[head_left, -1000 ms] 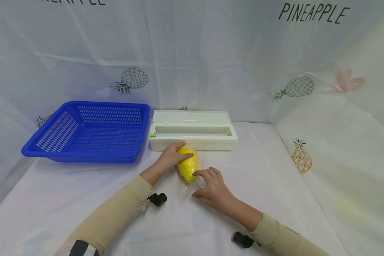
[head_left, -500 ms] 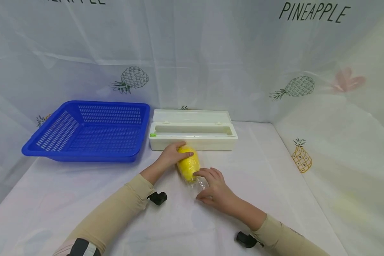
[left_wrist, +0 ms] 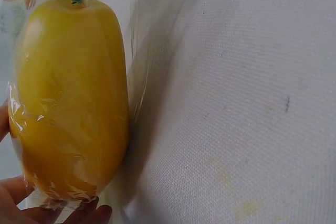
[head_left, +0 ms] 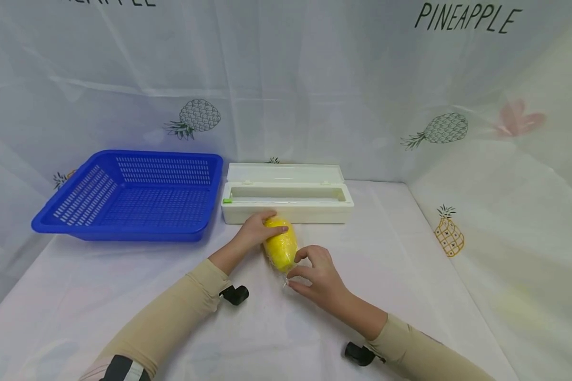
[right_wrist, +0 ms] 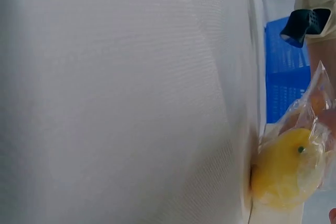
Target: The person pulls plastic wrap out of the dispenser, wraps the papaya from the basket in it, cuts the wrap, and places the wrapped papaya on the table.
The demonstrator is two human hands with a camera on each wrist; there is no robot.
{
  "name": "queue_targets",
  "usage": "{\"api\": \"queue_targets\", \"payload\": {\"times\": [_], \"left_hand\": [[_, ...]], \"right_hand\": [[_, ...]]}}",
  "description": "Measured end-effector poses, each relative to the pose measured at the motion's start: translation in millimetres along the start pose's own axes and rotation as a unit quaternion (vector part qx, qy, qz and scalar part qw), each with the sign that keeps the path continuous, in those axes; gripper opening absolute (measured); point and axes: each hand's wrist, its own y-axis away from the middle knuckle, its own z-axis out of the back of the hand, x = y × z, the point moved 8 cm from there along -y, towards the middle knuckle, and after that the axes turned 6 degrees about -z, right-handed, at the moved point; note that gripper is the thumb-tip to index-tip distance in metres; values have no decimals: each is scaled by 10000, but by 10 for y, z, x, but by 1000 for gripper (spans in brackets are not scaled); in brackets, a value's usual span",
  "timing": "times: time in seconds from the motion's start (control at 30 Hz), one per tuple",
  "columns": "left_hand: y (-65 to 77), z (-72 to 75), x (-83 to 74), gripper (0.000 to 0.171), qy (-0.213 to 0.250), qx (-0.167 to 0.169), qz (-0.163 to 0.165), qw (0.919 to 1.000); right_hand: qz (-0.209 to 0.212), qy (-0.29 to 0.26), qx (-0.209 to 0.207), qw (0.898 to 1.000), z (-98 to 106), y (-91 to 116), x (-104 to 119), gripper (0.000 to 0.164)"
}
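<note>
A yellow oblong fruit [head_left: 282, 246] with a small green stem nub lies on the table, wrapped in clear plastic film [left_wrist: 47, 103]. My left hand [head_left: 257, 230] grips its far end, thumb across the top. In the left wrist view, that hand's fingertips show around the fruit's lower end. My right hand [head_left: 320, 275] is at the near end, thumb and a finger pinching the loose film there. From the right wrist view, the film [right_wrist: 319, 85] stands out from the fruit in a crumpled peak beside the stem end.
Just behind the fruit stands a long white film dispenser [head_left: 286, 214], its lid [head_left: 286, 173] raised and a green piece at its left end. To the left sits a blue perforated basket [head_left: 124, 233]. A white cloth with pineapple prints hangs around the table.
My right hand has shifted slightly to the left, its thumb and finger closing together on the film at the near end. The left hand and the fruit have stayed in place.
</note>
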Motion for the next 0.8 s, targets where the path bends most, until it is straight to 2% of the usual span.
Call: {"api": "queue_targets", "payload": {"times": [0.13, 0.3, 0.4, 0.5, 0.63, 0.8], "left_hand": [[14, 5, -18, 67, -15, 5, -45, 10000], [11, 9, -23, 67, -22, 17, -73, 10000], [0, 11, -10, 67, -48, 17, -66, 10000], [-7, 11, -8, 67, -56, 22, -70, 10000], [-8, 9, -14, 68, -45, 21, -89, 9999], [14, 8, -39, 67, 3, 28, -79, 10000]], "right_hand": [[193, -19, 65, 9998, -7, 18, 29, 21], [292, -58, 453, 9985, -6, 91, 20, 22], [174, -117, 384, 9990, 53, 119, 3, 23], [-165, -166, 230, 9995, 115, 138, -34, 29], [-529, 42, 205, 9984, 130, 182, -83, 38], [-653, 264, -8, 9975, 174, 245, -112, 35]]}}
